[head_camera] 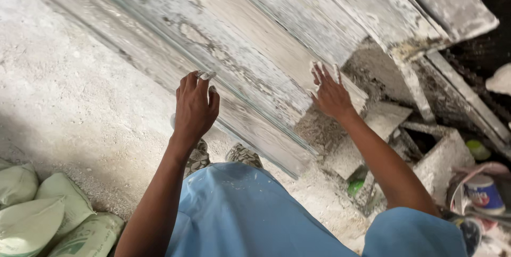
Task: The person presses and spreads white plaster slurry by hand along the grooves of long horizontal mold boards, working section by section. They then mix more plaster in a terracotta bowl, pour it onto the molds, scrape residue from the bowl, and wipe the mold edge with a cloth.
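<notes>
There is one camera, and it sits on the person's head. It looks almost straight down, past the blue shirt (250,214) (very near, at the bottom edge), to the dusty floor (69,92). It is close enough to show both arms reaching forward to a long plaster-streaked panel (255,39), which runs from far left to near right.

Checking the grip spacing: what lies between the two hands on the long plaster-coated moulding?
In the head view, only the moulding's own ridged, plaster-crusted surface runs between the left hand and the right hand; no other thing lies there.
</notes>
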